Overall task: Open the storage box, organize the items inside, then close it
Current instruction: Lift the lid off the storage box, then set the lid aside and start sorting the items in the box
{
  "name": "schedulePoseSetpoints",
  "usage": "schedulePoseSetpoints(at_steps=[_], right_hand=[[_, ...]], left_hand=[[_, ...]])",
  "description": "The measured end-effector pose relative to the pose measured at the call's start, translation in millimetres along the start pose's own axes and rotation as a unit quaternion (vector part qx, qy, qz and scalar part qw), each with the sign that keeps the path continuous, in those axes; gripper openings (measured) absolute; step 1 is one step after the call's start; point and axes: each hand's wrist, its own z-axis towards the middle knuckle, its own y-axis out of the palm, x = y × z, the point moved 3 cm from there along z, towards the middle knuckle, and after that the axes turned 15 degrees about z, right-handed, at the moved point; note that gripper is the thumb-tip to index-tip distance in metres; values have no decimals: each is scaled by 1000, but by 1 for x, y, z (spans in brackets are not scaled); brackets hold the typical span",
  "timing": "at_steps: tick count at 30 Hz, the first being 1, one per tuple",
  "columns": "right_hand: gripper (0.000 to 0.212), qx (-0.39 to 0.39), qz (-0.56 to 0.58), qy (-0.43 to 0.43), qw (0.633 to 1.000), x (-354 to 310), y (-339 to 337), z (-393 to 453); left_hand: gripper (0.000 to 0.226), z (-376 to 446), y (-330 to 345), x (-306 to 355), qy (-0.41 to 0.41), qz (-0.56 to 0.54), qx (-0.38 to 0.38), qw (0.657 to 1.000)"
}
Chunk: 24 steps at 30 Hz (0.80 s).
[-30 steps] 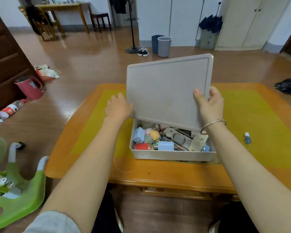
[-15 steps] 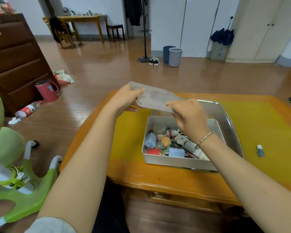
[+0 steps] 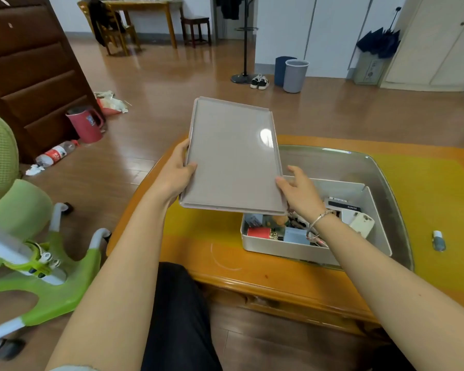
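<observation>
The grey storage box (image 3: 378,210) stands open on a clear glass tray (image 3: 397,210) on the table, filled with several small items: a red tin, a pale blue block, white chargers. Its flat grey lid (image 3: 233,156) is off the box, held in the air above the table's left end with its inner side up. My left hand (image 3: 176,172) grips the lid's left edge, thumb on top. My right hand (image 3: 299,192) holds the lid's right edge near the front corner, above the box.
A small blue-and-white bottle (image 3: 438,241) lies on the yellow mat (image 3: 426,183) to the right of the tray. A green chair (image 3: 22,236) stands left of the table. A red kettle (image 3: 85,124) and a plastic bottle (image 3: 55,153) sit on the floor.
The lid has come off the box, turned over, and moved left, from upright above the box to lying nearly flat between both hands. The view has shifted left.
</observation>
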Motion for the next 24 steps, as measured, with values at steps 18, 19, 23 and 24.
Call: schedulePoseSetpoints(at_steps=[18, 19, 23, 24], right_hand=[[34, 34, -234, -117, 965, 39, 81, 8], [34, 30, -273, -96, 957, 46, 79, 9], [47, -9, -379, -11, 925, 73, 78, 7], [50, -13, -385, 1, 923, 77, 78, 7]], left_hand=[[44, 9, -26, -106, -141, 304, 190, 923], [44, 12, -28, -114, -152, 304, 185, 922], [41, 22, -29, -136, -165, 316, 149, 922], [38, 24, -27, -140, -164, 319, 142, 923]])
